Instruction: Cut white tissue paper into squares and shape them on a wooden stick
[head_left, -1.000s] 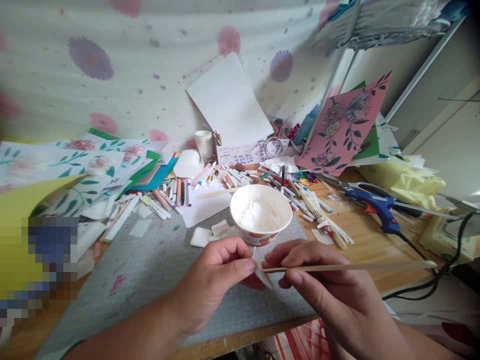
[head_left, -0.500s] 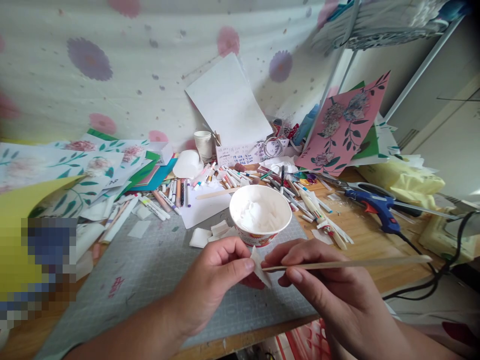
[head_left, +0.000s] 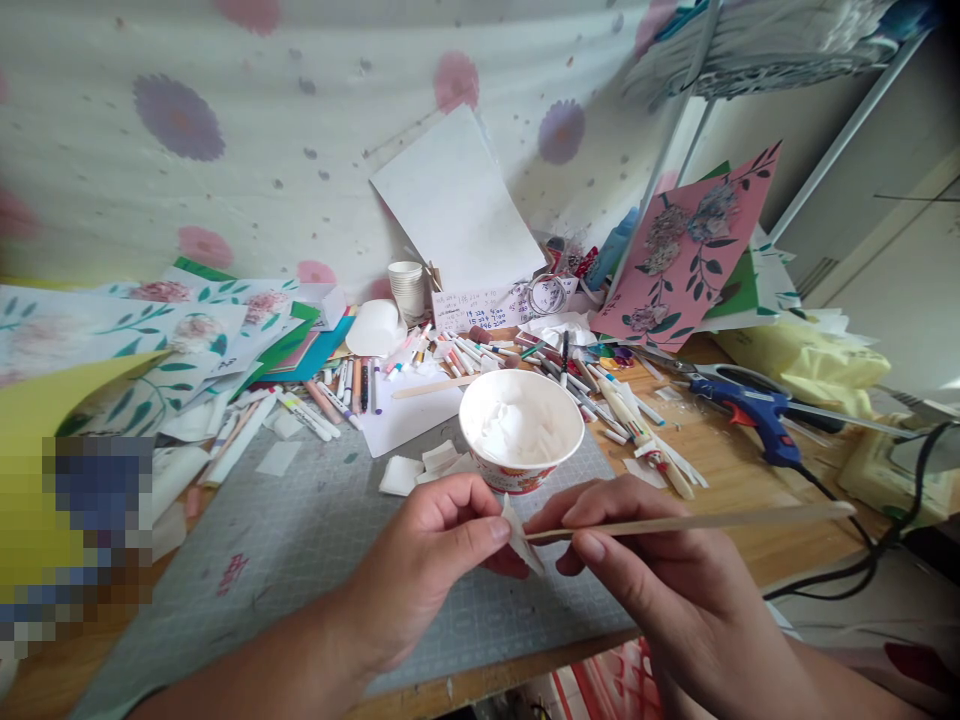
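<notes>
My left hand pinches a small white paper scrap between thumb and fingers, just above the grey cutting mat. My right hand grips a long thin wooden stick whose near tip touches the scrap; the stick's far end points right. Right behind both hands stands a paper cup filled with white paste.
Several markers lie scattered behind the cup. A blue glue gun and its black cord lie at the right. A pink flower card leans at the back right. Paper sheets pile at the left, with small white paper bits on the mat.
The stick's far end has risen slightly and the right hand has shifted a little; the left hand and scrap stay put.
</notes>
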